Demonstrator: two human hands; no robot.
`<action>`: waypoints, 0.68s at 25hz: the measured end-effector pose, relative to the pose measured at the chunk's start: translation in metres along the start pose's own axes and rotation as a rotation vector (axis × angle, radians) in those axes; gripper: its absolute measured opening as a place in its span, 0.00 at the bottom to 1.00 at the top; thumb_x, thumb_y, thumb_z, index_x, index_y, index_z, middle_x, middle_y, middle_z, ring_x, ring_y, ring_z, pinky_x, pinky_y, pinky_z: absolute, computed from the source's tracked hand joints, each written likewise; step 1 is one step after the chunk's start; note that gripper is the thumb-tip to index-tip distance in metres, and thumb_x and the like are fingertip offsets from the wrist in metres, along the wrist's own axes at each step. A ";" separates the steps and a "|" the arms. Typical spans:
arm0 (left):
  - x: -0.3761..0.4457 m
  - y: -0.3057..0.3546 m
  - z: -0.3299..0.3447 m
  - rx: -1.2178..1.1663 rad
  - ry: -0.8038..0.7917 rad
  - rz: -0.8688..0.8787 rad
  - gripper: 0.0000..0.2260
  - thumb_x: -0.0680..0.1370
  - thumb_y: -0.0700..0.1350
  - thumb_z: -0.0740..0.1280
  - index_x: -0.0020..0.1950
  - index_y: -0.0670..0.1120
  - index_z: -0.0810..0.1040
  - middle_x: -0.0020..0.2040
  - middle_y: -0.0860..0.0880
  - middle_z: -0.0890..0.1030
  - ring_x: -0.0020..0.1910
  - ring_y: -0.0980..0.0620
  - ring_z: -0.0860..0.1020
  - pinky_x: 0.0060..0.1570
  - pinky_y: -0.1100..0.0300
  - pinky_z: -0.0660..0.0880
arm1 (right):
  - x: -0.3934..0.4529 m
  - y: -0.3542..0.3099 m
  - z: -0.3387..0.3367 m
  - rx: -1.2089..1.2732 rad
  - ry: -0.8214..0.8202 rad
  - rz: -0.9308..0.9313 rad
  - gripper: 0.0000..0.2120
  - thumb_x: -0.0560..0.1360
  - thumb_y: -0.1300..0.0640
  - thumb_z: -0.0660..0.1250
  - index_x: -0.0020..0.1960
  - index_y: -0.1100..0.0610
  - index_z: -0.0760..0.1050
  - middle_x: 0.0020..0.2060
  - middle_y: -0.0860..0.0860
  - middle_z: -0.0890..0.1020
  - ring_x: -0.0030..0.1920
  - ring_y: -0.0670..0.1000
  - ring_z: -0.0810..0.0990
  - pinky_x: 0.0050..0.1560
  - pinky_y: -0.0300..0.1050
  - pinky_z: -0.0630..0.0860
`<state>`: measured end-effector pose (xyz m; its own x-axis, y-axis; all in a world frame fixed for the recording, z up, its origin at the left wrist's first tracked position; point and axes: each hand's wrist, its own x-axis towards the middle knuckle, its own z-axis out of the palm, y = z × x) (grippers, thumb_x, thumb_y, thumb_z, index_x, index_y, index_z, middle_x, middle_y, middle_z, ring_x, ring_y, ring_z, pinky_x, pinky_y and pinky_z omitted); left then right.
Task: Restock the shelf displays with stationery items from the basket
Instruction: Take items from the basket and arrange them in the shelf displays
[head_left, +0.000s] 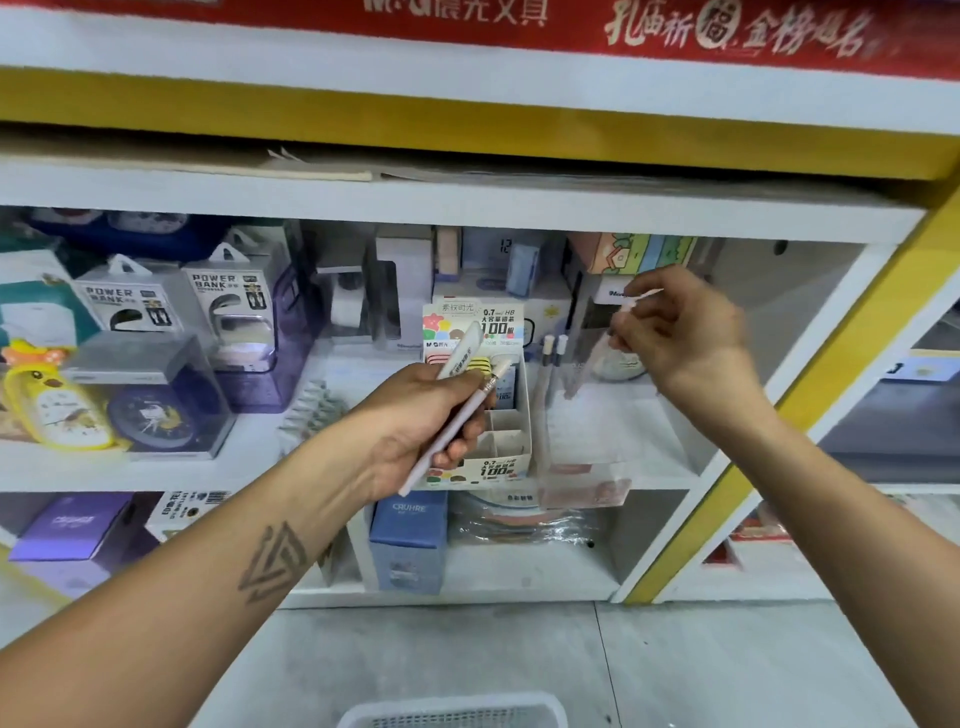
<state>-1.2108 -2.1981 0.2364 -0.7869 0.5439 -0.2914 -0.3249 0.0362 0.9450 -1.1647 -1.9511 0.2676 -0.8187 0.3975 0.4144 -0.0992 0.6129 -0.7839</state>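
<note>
The left hand (421, 415) holds two pale pens (457, 415) in front of the cardboard display box (511, 431) on the shelf (623, 436), apparently as stock kept ready for insertion. Its fingers are curled around them. The right hand (685, 332) pinches a small blurred item (641, 299) at its fingertips, raised beside the clear holder (576, 415). The basket (457, 714) sits on the floor below.
</note>
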 end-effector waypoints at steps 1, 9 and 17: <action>0.003 -0.001 0.004 -0.004 0.003 0.002 0.13 0.83 0.48 0.63 0.45 0.40 0.78 0.28 0.46 0.72 0.23 0.51 0.67 0.18 0.66 0.62 | -0.002 0.004 0.004 -0.075 -0.023 -0.028 0.08 0.77 0.64 0.71 0.52 0.53 0.76 0.41 0.57 0.84 0.42 0.52 0.86 0.50 0.51 0.83; 0.019 -0.006 0.026 -0.035 -0.017 0.025 0.11 0.82 0.47 0.63 0.46 0.41 0.76 0.27 0.46 0.71 0.23 0.50 0.66 0.19 0.66 0.60 | -0.007 0.027 0.027 -0.218 -0.140 -0.155 0.10 0.78 0.60 0.69 0.48 0.46 0.72 0.35 0.42 0.81 0.39 0.39 0.82 0.42 0.52 0.83; 0.020 -0.005 0.026 0.004 -0.015 0.030 0.12 0.83 0.47 0.62 0.44 0.42 0.76 0.26 0.47 0.71 0.22 0.51 0.66 0.20 0.66 0.60 | -0.012 0.019 0.036 -0.215 -0.221 -0.316 0.09 0.76 0.61 0.71 0.47 0.48 0.74 0.34 0.42 0.82 0.39 0.40 0.82 0.40 0.49 0.80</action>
<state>-1.2113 -2.1658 0.2293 -0.7884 0.5570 -0.2609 -0.2993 0.0232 0.9539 -1.1772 -1.9681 0.2311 -0.8707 0.0263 0.4910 -0.2635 0.8181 -0.5111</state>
